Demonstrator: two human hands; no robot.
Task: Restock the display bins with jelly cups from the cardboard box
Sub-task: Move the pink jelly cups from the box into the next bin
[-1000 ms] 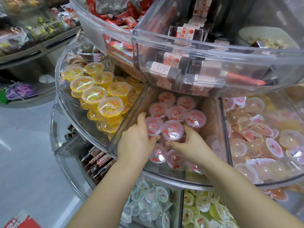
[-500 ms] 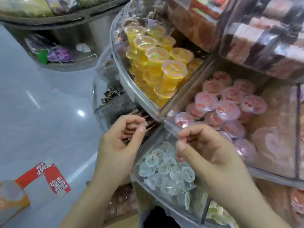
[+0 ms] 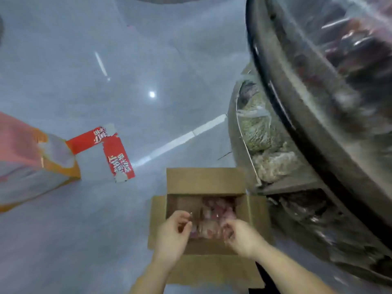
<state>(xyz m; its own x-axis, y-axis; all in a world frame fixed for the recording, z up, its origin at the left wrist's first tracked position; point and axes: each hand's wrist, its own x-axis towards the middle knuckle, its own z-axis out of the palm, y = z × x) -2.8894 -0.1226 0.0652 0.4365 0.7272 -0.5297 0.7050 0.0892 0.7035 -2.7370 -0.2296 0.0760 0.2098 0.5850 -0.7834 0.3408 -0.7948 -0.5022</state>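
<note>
Head cam looks straight down at a grey floor [image 3: 106,209], pic blurred w/ motion. At right, the round display stand [image 3: 297,124] crowds the edge, its clear bins [image 3: 261,132] holding bagged goods too smeared to name. At left, a red strip of torn packaging [image 3: 110,147] w/ white print lies flat, next to an orange-and-pale bag or carton [image 3: 31,162]; both well apart from the work. A white line [image 3: 180,141] runs across the floor between them and the stand. Cardboard box [image 3: 203,181] sits on the floor just beside the stand's base, flaps open, nothing over the opening but the hands. Inside, pinkish jelly cups [image 3: 216,206] lie heaped, mostly toward the far right part. Left hand [image 3: 171,234] hangs over the near-left of the opening, fingers curled w/ thumb near fingertips; right hand [image 3: 239,236] over the near-right, fingers curled downward. Cups sit directly below and between both grips. Whether either grip actually has hold of a cup, can't tell: too blurred.
</note>
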